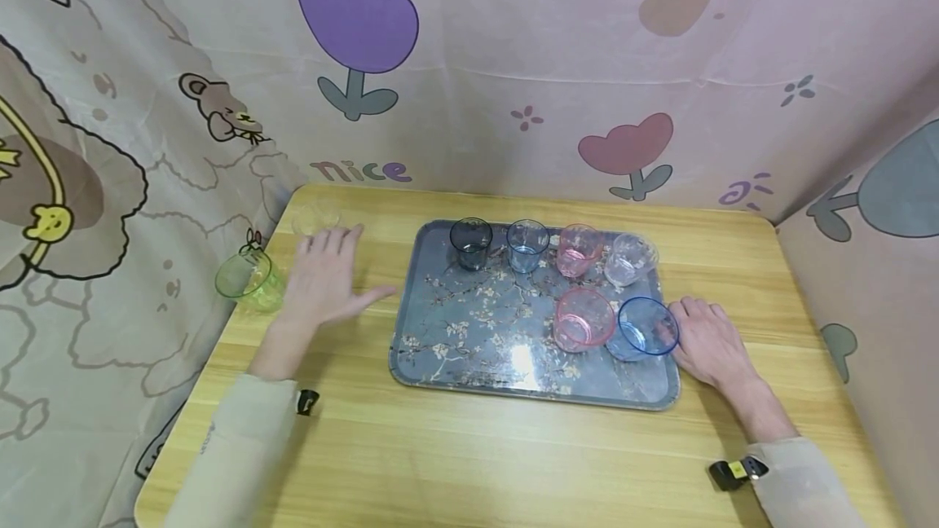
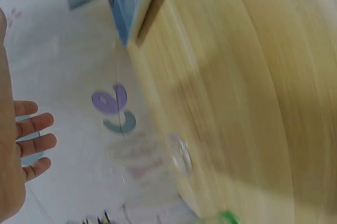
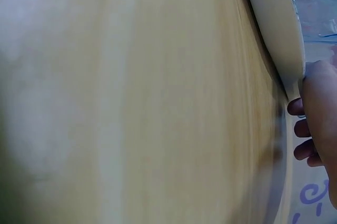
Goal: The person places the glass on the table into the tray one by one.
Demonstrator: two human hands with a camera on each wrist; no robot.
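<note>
My left hand (image 1: 323, 275) reaches over the table's left side with fingers extended and thumb spread, holding nothing. Just beyond its fingertips stands a faint clear glass (image 1: 306, 217), its base (image 2: 180, 153) on the wood in the left wrist view. A green glass (image 1: 253, 282) is left of that hand. My right hand (image 1: 711, 341) grips the right rim of a grey-blue floral tray (image 1: 469, 349), fingers curled at its edge (image 3: 303, 129). Beside it on the tray are a blue-rimmed glass (image 1: 637, 336) and a pink-rimmed glass (image 1: 579, 328).
Along the tray's far side stand a dark glass (image 1: 471, 247), a light blue glass (image 1: 526, 249), a pink glass (image 1: 578, 251) and a clear glass (image 1: 629, 261). A printed curtain (image 1: 484, 39) hangs behind the wooden table (image 1: 455, 463).
</note>
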